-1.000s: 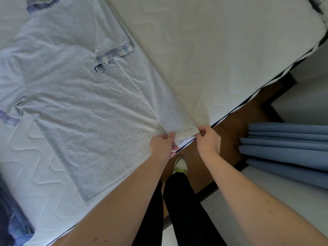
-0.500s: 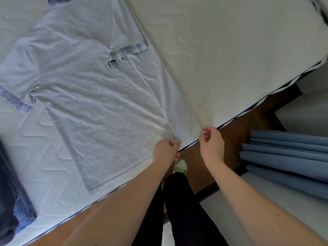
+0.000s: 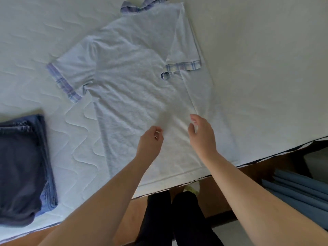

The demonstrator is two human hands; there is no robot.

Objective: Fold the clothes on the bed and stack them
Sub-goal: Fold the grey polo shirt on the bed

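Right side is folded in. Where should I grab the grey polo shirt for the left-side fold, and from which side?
Likely the polo shirt by its spread sleeve: pinch the plaid cuff and the hem corner below it, coming from the left, since that side lies flat and unfolded.

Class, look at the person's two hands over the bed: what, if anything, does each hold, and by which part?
Nothing. The left hand and right hand hover with loosely curled fingers above the grey polo shirt, gripping no cloth.
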